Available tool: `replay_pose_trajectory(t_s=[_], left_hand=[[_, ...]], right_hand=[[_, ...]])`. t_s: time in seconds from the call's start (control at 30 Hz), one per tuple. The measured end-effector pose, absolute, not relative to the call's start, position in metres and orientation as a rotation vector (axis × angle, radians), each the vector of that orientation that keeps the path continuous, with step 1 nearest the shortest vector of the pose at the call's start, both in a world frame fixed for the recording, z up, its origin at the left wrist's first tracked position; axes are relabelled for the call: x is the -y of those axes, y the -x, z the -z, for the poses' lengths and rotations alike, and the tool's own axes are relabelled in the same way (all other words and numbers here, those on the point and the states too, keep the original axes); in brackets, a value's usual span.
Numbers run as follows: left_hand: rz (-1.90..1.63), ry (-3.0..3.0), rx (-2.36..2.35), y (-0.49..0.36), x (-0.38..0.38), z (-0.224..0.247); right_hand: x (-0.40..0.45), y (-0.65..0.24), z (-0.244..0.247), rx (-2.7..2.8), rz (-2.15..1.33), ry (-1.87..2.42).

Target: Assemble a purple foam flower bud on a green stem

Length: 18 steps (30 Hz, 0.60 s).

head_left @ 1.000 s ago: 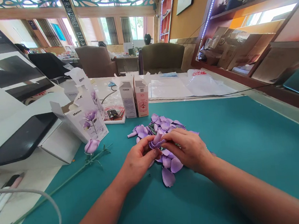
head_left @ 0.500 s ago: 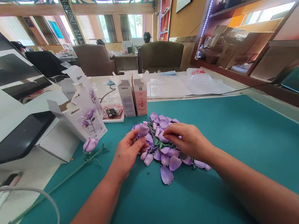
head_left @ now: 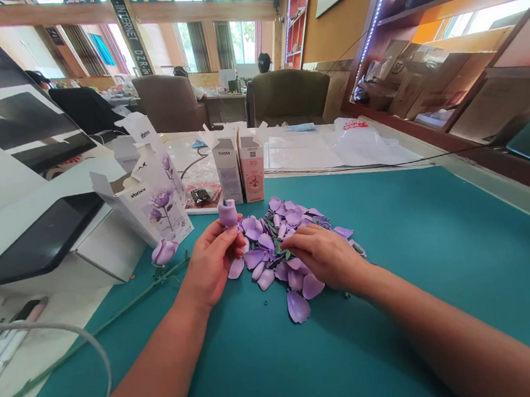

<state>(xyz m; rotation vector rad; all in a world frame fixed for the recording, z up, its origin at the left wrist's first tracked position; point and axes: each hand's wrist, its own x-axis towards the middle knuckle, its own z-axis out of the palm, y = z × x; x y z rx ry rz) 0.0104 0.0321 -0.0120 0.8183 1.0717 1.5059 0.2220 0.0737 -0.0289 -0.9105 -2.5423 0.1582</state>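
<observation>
Between the thumb and fingers of my left hand point(head_left: 210, 264) is a small purple flower bud point(head_left: 227, 214), held upright just left of the heap. My right hand point(head_left: 328, 255) reaches into the heap of purple plastic petals point(head_left: 298, 305), its fingers bent and close together over green pieces point(head_left: 278, 254); whether it pinches one is hidden. A finished-looking purple rose point(head_left: 164, 252) on a long green stem point(head_left: 116, 316) lies to the left on the teal mat point(head_left: 274, 374). One tiny dark ring point(head_left: 265, 302) rests in front of the heap.
White flower-printed boxes point(head_left: 165, 212) stand open at the left, beside a black tablet-like object point(head_left: 46, 237) on a white box. Behind the heap are a grey box point(head_left: 228, 171) and a pink box point(head_left: 253, 171). A grey cable point(head_left: 91, 346) loops at lower left.
My left hand has moved left and slightly up with the bud, away from the heap. My right hand has shifted slightly left and lower, into the petals.
</observation>
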Motion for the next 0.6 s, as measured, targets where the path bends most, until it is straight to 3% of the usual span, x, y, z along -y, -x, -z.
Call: replay_pose_trajectory(t_s=[0.6], left_hand=[[-1.532,-0.762,-1.058,-0.011,-0.032,0.013]], right_hand=[[-0.067,-0.200,0.056,2.712,-0.016,0.855]])
